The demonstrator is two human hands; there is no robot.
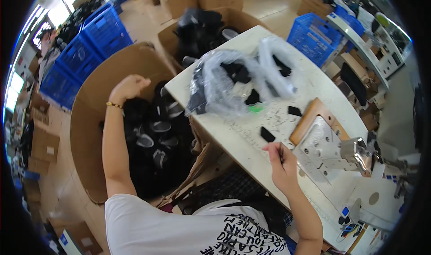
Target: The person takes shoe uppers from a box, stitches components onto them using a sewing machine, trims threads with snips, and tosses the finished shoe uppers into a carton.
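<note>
My left hand [129,87] is stretched over a large cardboard box [92,98] at the left of the table. Its fingers are curled together; their undersides are hidden and slightly blurred. Beneath it lies a heap of black fabric pieces [155,140], several showing grey oval patches. Above the near side of the white table [238,143] is my right hand [283,167], its thumb and fingers pinched around a thin dark thing too small to name. Beyond that hand lie two small black pieces, one nearer [268,134] and one farther [294,111].
A metal machine [323,147], apparently a sewing machine, stands right of my right hand, beside a wooden block [310,116]. Clear plastic bags [224,75] with black pieces lie on the table's far part. Blue crates [316,37] and another filled box [238,17] stand beyond.
</note>
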